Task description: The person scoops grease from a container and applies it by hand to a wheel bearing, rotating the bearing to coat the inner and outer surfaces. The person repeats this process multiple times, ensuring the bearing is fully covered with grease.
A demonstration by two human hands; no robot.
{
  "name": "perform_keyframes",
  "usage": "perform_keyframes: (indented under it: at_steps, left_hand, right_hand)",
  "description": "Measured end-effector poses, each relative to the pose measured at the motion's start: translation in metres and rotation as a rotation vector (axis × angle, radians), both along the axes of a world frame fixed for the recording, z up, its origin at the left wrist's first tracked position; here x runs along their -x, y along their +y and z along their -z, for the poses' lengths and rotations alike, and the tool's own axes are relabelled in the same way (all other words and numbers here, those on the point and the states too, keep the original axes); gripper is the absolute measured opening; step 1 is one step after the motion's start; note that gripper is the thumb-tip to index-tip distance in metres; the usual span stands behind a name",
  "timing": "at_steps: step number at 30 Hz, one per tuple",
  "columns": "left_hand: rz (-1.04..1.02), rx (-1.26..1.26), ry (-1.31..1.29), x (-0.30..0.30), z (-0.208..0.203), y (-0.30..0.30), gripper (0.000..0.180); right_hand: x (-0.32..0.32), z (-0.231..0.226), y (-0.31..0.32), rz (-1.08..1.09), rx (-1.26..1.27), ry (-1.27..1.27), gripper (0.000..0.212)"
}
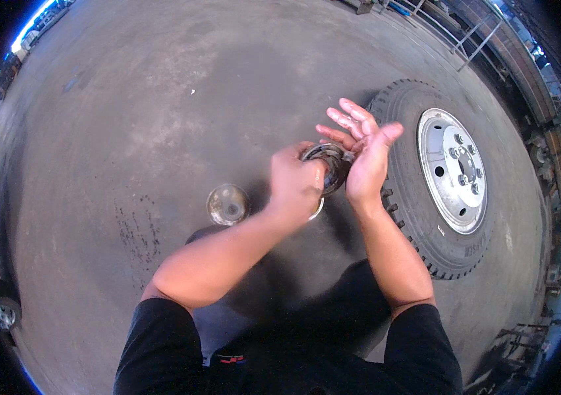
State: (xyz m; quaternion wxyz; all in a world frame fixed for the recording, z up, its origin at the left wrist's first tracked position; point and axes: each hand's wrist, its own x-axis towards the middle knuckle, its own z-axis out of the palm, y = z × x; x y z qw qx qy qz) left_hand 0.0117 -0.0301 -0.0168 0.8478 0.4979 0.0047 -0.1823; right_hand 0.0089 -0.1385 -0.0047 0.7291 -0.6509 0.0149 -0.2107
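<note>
My left hand (295,178) is closed around a dark, greasy ring-shaped part that looks like a wheel bearing (337,172); motion blurs the hand a little. Palm turned toward that bearing, my right hand (367,155) is open, with its fingers spread and shiny. Its palm side meets the edge of the bearing, though the exact contact is hard to make out. Below my left hand, a pale curved rim (318,209) shows; the rest of it is hidden. On the floor left of my left forearm sits a shallow round dish or lid (228,205).
A large truck wheel (455,171), with a silver rim and black tyre, stands close to my right hand and forearm. Grey concrete floor (129,118) stretches ahead. Metal rails (471,43) are at the far right, and a vehicle's wheel (5,315) is at the left edge.
</note>
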Motion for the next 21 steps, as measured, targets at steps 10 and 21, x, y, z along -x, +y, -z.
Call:
perform_keyframes:
  at_steps: [10,21]
  left_hand:
    - [0.324,0.059,-0.012,0.009,-0.010,0.004,0.023]
    - [0.195,0.257,0.218,-0.004,0.011,0.003,0.016]
  right_hand:
    - [-0.007,0.013,-0.031,-0.061,-0.349,0.466,0.089]
    - [0.007,0.023,-0.029,-0.465,-0.079,0.350,0.118]
